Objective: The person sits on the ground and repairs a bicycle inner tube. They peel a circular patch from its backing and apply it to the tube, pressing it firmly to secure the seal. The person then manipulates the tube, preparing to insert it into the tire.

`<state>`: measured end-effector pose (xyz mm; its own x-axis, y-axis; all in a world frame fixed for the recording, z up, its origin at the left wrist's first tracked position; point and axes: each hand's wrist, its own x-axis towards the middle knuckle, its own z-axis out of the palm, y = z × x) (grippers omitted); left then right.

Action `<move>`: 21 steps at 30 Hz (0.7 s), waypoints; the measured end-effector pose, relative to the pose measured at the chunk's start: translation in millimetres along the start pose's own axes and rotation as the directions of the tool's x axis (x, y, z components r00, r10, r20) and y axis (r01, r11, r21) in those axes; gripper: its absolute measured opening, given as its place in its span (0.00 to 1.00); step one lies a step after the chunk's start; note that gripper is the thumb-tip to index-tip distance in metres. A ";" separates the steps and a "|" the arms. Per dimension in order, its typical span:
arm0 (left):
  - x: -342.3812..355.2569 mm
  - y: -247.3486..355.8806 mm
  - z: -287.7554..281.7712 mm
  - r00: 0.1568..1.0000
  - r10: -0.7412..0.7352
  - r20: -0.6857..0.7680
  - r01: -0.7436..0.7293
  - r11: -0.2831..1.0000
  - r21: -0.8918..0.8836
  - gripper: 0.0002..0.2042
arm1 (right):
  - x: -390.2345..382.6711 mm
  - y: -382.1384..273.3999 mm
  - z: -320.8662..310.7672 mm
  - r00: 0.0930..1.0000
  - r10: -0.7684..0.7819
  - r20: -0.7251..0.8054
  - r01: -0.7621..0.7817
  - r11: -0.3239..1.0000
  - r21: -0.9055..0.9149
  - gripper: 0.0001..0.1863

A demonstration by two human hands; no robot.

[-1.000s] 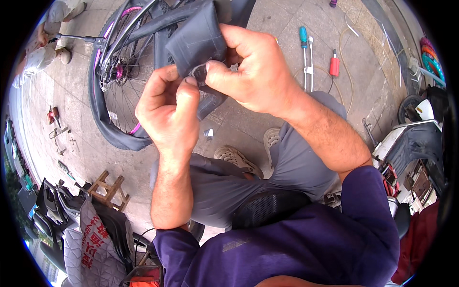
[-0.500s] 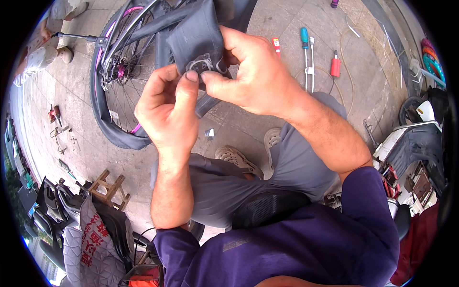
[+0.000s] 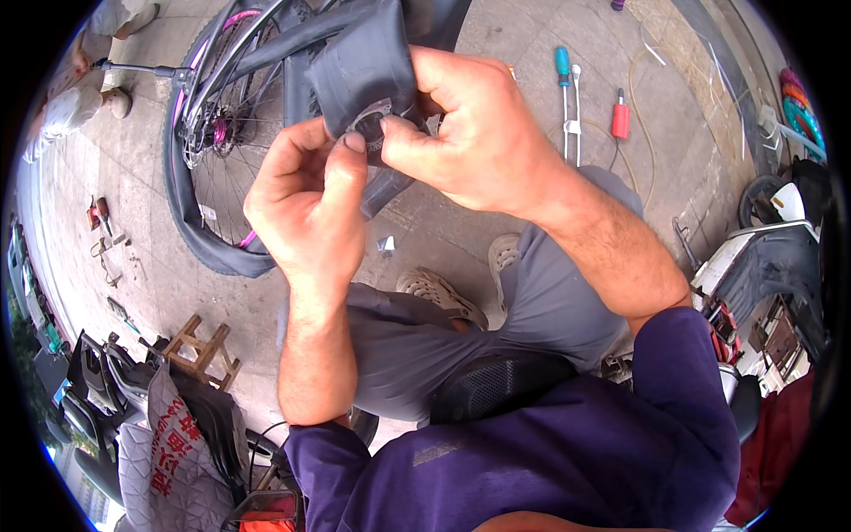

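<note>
Both hands hold a flattened black inner tube up in front of me. A dark patch with a clear film around its rim lies on the tube between my thumbs. My left hand pinches the tube from the left, its thumb tip at the patch's lower edge. From the right, my right hand grips the tube, its fingers partly hidden behind it. The right thumb tip rests at the patch's right side. Behind the tube stands a bicycle wheel with a pink rim and a loose-looking black tyre.
On the ground at right lie a teal-handled screwdriver, a metal wrench and a red-handled tool. A small wooden stool stands left. Part of another person shows at the upper left. A parked scooter stands at right.
My right thumb has shifted slightly up along the patch's right side, and the clear film sits differently. My left hand keeps its pinch on the tube.
</note>
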<state>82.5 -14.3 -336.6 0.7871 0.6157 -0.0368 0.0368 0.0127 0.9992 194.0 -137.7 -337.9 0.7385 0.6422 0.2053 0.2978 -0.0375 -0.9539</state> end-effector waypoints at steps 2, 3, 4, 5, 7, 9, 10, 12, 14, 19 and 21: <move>1.2 0.3 0.3 1.000 -0.014 0.004 0.014 1.000 -0.009 0.08 | 2.1 1.2 -1.1 1.000 0.012 0.010 -0.012 0.999 -0.032 0.10; 1.8 0.4 0.6 1.000 -0.007 0.001 0.007 1.000 0.001 0.08 | 1.4 0.9 0.8 1.000 -0.022 -0.010 0.021 1.000 -0.008 0.10; 2.4 0.6 0.8 1.000 0.000 -0.002 0.000 1.000 0.010 0.08 | -0.1 0.4 4.1 0.998 -0.055 -0.031 0.055 0.998 0.015 0.10; 2.8 0.7 0.9 1.000 0.006 -0.005 -0.006 1.000 0.020 0.07 | -1.1 0.4 6.0 0.995 -0.088 -0.053 0.090 0.995 0.038 0.10; 1.2 0.6 -0.1 1.000 0.020 -0.003 -0.019 0.996 0.082 0.07 | -2.0 2.3 6.0 0.997 -0.064 -0.039 0.065 0.998 0.019 0.10; -0.1 0.5 -1.8 1.000 0.023 0.008 -0.024 0.996 0.083 0.07 | -1.6 2.6 5.1 0.999 -0.035 -0.020 0.035 0.999 0.000 0.11; -0.3 0.2 -3.7 1.000 0.021 0.017 -0.022 0.998 0.054 0.07 | -0.4 1.5 4.1 1.000 -0.018 -0.007 0.018 1.000 -0.009 0.11; 0.2 0.0 -4.8 1.000 0.012 0.026 -0.013 1.000 0.025 0.07 | 1.1 1.9 4.1 1.000 -0.020 0.000 0.020 1.000 -0.013 0.11; 1.3 0.2 -4.7 1.000 -0.002 0.023 0.002 1.000 0.025 0.06 | 2.1 4.4 6.0 0.998 -0.057 -0.011 0.057 0.998 0.001 0.10; 2.5 -1.4 -3.6 1.000 -0.001 0.014 0.000 0.999 0.032 0.07 | -0.1 5.5 8.1 1.000 -0.013 -0.019 0.013 1.000 0.018 0.10; 2.0 -0.8 -3.7 1.000 -0.008 0.012 0.008 0.999 0.049 0.07 | 0.8 7.3 6.0 1.000 0.021 -0.008 -0.020 1.000 0.012 0.11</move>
<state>81.8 -10.2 -337.4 0.7942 0.6059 -0.0454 0.0733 -0.0214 0.9971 193.2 -132.9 -346.0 0.7491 0.6353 0.1874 0.2751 -0.0411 -0.9605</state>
